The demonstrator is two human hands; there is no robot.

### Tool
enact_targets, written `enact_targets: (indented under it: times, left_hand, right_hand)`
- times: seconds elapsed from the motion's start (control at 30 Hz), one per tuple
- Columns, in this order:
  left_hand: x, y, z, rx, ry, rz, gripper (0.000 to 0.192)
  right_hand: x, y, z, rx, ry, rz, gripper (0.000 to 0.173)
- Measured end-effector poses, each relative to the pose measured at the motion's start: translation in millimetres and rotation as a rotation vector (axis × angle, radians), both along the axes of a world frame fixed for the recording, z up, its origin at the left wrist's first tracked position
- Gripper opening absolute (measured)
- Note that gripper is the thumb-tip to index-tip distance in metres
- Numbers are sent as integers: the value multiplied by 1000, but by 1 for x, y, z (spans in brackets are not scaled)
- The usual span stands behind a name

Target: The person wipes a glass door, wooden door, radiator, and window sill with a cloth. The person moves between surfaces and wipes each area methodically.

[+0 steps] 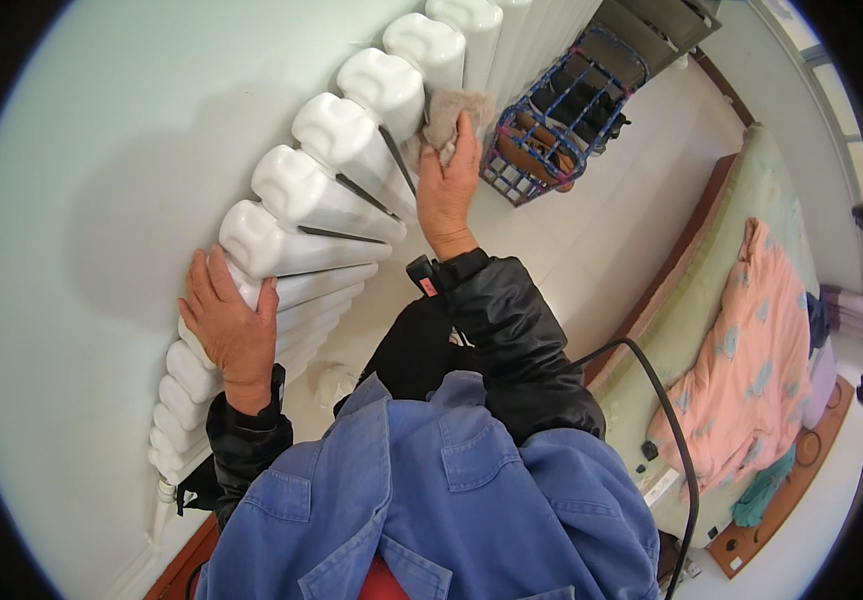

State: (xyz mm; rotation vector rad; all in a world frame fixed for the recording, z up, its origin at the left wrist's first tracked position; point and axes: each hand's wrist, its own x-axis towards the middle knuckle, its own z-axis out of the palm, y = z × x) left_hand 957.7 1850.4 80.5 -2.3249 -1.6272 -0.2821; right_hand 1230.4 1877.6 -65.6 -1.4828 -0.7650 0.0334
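A white sectional radiator (257, 238) runs along the wall, from the lower left up to the top of the picture. My right hand (449, 184) holds a greyish-brown cloth (455, 120) against the front side of its upper sections, with the index finger stretched over the cloth. My left hand (230, 321) rests on the rounded tops of lower sections, fingers spread and thumb at the front edge, gripping no loose thing. Dark narrow gaps show between some sections.
A blue wire rack (568, 120) with shoes stands beyond my right hand. To the right is a bed with a green cover (645, 330) and a pink patterned quilt (746, 360). A black cable (673, 420) loops beside my right arm. A white pipe (160, 517) leaves the radiator's lower end.
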Motion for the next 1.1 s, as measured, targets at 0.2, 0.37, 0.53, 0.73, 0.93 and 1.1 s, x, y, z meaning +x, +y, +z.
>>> enact_targets:
  times: [0.2, 0.37, 0.53, 0.73, 0.93, 1.1]
  left_hand:
    - [3, 0, 2, -17, -6, 4, 78]
    - [4, -1, 4, -41, -25, 11, 78]
    - [4, 0, 2, 0, -13, 0, 76]
    - [6, 0, 5, -19, -36, -15, 75]
    - [8, 0, 8, -34, -49, -17, 75]
    - [10, -2, 9, -18, -26, -6, 73]
  right_hand:
    - [-53, -7, -83, -465, 124, -1, 59]
    - [-70, -23, -132, -498, 1160, 308, 45]
    - [15, 6, -66, 72, 680, 99, 61]
    - [-48, 2, -62, -288, 282, -7, 63]
    - [-54, -28, -49, -234, 1180, 321, 57]
    - [-30, -21, 14, -20, 390, 227, 62]
